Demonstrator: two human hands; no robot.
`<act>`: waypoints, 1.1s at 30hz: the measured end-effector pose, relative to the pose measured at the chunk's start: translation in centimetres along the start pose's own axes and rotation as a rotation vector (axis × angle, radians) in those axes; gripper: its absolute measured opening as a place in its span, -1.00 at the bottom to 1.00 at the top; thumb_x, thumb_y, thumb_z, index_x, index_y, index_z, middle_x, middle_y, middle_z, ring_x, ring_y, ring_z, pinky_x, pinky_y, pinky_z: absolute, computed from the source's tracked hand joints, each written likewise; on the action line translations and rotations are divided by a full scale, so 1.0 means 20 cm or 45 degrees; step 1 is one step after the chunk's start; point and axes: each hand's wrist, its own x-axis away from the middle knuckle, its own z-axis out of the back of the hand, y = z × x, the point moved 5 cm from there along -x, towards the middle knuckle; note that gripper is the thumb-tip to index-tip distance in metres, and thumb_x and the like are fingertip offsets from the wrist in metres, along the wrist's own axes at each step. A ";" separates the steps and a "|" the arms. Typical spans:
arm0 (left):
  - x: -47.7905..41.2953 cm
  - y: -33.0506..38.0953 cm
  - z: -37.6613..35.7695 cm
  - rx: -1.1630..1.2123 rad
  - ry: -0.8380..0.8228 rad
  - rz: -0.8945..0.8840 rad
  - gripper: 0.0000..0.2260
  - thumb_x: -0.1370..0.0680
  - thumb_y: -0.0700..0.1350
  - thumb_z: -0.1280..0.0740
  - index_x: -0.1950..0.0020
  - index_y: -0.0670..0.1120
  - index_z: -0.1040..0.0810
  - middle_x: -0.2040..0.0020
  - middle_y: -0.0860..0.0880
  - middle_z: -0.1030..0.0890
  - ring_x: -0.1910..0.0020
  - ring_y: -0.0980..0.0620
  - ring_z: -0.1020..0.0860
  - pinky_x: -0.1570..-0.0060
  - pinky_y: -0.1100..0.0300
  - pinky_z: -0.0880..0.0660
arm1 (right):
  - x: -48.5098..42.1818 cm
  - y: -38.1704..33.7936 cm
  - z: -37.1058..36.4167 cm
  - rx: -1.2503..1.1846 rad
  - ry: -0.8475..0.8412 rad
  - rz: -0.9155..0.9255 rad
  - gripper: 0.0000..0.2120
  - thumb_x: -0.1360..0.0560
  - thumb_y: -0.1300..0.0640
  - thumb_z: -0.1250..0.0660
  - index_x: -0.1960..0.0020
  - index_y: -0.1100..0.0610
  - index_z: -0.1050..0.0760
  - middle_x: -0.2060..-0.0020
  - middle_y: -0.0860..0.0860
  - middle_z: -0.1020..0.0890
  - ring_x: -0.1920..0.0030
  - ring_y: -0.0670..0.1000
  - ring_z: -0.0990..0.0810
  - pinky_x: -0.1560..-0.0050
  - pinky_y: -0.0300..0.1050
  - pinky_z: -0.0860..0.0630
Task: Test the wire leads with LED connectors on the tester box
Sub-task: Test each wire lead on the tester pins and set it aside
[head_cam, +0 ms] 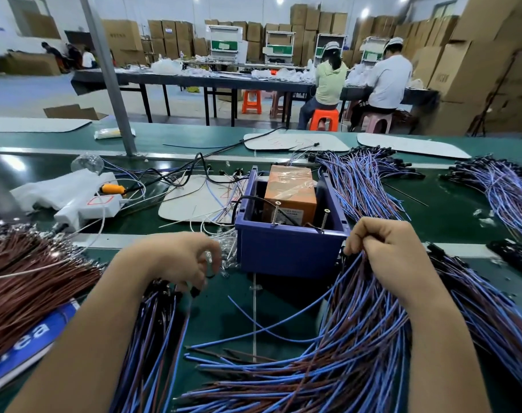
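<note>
tester box [289,251] between wire bundles [358,338], hands flanking

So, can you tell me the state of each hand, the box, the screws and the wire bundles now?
Left hand, fingers curled, pinching a black connector of the left blue and brown wire bundle.
Right hand, gripping the right blue and brown wire bundle.
Blue plastic tester box, open on top, holding an orange taped block.
Two metal screws, upright at the box's front rim.

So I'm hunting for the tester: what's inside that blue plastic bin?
An orange rectangular box wrapped in clear tape sits inside the blue plastic bin, with two upright metal screws at its near wall. That wall hides the bin's floor.
</note>
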 end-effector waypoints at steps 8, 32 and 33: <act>0.26 0.33 0.25 0.769 0.948 -0.963 -0.76 -0.46 -0.28 -0.42 0.05 0.06 -0.57 0.06 0.06 -0.62 0.08 0.14 -0.63 0.13 0.32 -0.56 | 0.11 -0.19 -0.29 -0.547 -0.743 -0.256 -0.64 -0.60 0.36 -0.04 -0.25 0.06 -0.42 0.20 0.18 -0.71 0.49 0.03 -0.53 0.55 -0.28 -0.30; 0.12 0.53 -0.18 0.714 0.022 -0.603 -0.49 -0.54 -0.08 -0.34 -0.46 0.06 -0.29 -0.19 0.02 -0.61 -0.13 0.17 -0.58 -0.25 0.24 -0.45 | 0.04 0.00 0.04 -1.072 0.105 -0.421 -0.77 -0.64 0.18 -0.13 0.18 0.16 -0.42 0.43 0.09 -0.64 0.57 -0.08 -0.49 0.60 -0.34 -0.41; 0.11 0.56 -0.24 0.754 -0.080 -0.619 -0.51 -0.56 -0.09 -0.32 -0.46 0.03 -0.28 -0.16 -0.01 -0.63 -0.08 0.12 -0.61 -0.21 0.25 -0.48 | 0.04 0.01 0.04 -1.073 0.111 -0.425 -0.77 -0.64 0.18 -0.12 0.17 0.16 -0.42 0.45 0.10 -0.63 0.58 -0.08 -0.50 0.59 -0.33 -0.43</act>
